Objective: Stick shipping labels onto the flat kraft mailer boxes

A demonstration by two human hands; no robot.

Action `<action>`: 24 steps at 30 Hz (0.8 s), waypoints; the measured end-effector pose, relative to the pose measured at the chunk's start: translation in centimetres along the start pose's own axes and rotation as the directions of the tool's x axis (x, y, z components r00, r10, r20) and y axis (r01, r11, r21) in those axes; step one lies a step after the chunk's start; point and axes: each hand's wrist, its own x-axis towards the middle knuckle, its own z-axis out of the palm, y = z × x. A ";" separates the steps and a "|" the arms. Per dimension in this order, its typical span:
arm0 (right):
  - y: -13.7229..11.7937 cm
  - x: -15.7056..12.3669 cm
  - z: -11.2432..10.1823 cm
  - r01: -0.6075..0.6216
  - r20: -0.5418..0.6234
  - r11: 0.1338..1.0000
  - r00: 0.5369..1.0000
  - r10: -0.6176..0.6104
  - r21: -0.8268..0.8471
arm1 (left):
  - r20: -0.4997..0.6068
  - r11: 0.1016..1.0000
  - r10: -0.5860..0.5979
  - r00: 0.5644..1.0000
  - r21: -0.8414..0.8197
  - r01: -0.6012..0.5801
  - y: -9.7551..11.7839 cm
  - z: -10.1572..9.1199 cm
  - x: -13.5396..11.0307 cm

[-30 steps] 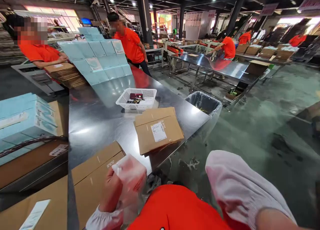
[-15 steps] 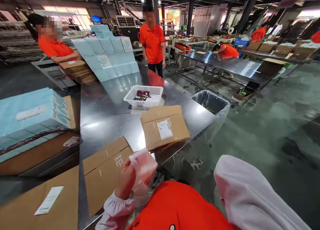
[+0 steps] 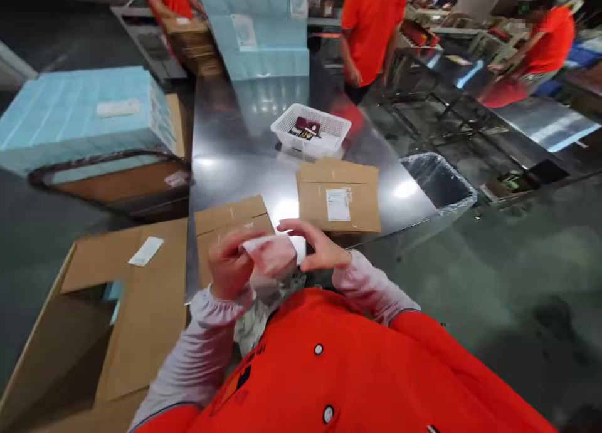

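Note:
My left hand [image 3: 230, 265] pinches the edge of a white, half-see-through sheet [image 3: 273, 256] with faint red on it; whether it is paper or film I cannot tell. To its right, my right hand [image 3: 324, 248] is spread, thumb and fingers apart, with nothing in it. Beneath and behind the left hand lies a flat folded carton [image 3: 230, 215] on the metal table [image 3: 226, 170]. Farther right, a stack of flat cartons [image 3: 338, 173] bears a white printed label [image 3: 338, 205] on top.
A white plastic basket [image 3: 310, 146] with small items stands farther back. Light-blue boxes [image 3: 263, 32] are piled at the table's far end, more [image 3: 79, 116] at left. An open carton [image 3: 150, 301] stands at lower left, a lined bin [image 3: 439, 182] at right. Co-workers in orange [image 3: 374, 26] stand beyond.
My view has tilted down and turned left. The right arm has swung in from the right, bringing that hand beside the sheet. My left hand still holds the sheet.

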 end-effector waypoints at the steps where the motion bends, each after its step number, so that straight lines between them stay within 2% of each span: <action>1: 0.8 0.7 0.7 -0.015 0.086 0.998 0.996 0.010 0.057 | -0.061 0.999 0.035 0.998 0.031 -0.033 -0.3 -0.4 0.3; 2: 1.6 1.3 1.4 -0.051 0.188 0.992 0.982 0.028 0.119 | -0.122 0.997 0.048 0.991 0.068 -0.040 -0.9 -0.9 0.7; 4: 3.3 2.3 2.9 -0.179 0.368 0.955 0.926 0.082 0.238 | -0.240 0.983 0.000 0.971 0.179 0.044 -2.7 -2.8 1.1; 5: 4.0 2.7 3.5 -0.246 0.417 0.925 0.902 0.109 0.289 | -0.273 0.958 -0.041 0.961 0.262 0.115 -3.6 -4.0 1.1; 7: 5.0 3.2 4.3 -0.340 0.422 0.863 0.891 0.169 0.374 | -0.289 0.843 -0.091 0.953 0.487 0.228 -4.8 -6.8 0.6; 8: 5.2 3.4 4.6 -0.369 0.399 0.839 0.894 0.203 0.400 | -0.252 0.771 -0.097 0.963 0.593 0.233 -5.1 -8.1 0.1; 10: 5.2 3.8 5.1 -0.413 0.389 0.810 0.886 0.252 0.417 | -0.051 0.696 -0.091 0.995 0.711 0.100 -5.2 -9.7 -1.4; 11: 5.1 4.0 5.5 -0.423 0.400 0.805 0.880 0.256 0.416 | 0.091 0.717 -0.079 0.993 0.697 -0.007 -5.2 -10.0 -2.3; 12: 4.9 4.1 6.0 -0.420 0.405 0.808 0.879 0.250 0.414 | 0.223 0.770 -0.056 0.973 0.630 -0.100 -5.2 -9.9 -3.4; 13: 4.8 4.3 6.5 -0.408 0.409 0.817 0.882 0.236 0.408 | 0.309 0.828 -0.032 0.951 0.540 -0.148 -5.3 -9.6 -4.6; 14: 4.8 4.6 7.1 -0.390 0.406 0.826 0.887 0.218 0.407 | 0.337 0.878 -0.021 0.941 0.456 -0.144 -5.6 -9.2 -5.7; 15: 5.0 4.7 7.7 -0.374 0.394 0.829 0.896 0.207 0.415 | 0.307 0.917 -0.037 0.951 0.389 -0.090 -5.9 -8.7 -6.9; 17: 6.0 5.1 8.4 -0.398 0.370 0.794 0.899 0.237 0.459 | 0.123 0.953 -0.162 0.979 0.277 0.123 -6.6 -8.0 -8.8; 18: 6.7 5.3 8.4 -0.430 0.351 0.763 0.893 0.281 0.483 | 0.021 0.947 -0.253 0.967 0.212 0.243 -6.9 -7.9 -9.6; 19: 7.6 5.5 8.1 -0.449 0.293 0.750 0.892 0.345 0.485 | -0.071 0.929 -0.336 0.939 0.140 0.342 -7.1 -8.0 -10.2; 21: 9.5 5.8 6.6 -0.450 0.062 0.789 0.881 0.469 0.418 | -0.200 0.873 -0.476 0.856 0.007 0.487 -7.0 -8.8 -11.0; 23: 11.2 5.8 4.4 -0.429 -0.208 0.856 0.845 0.493 0.289 | -0.270 0.810 -0.576 0.771 -0.066 0.583 -6.7 -9.9 -11.2; 24: 11.9 5.7 3.4 -0.421 -0.298 0.877 0.828 0.476 0.231 | -0.286 0.777 -0.619 0.732 -0.089 0.623 -6.5 -10.5 -11.2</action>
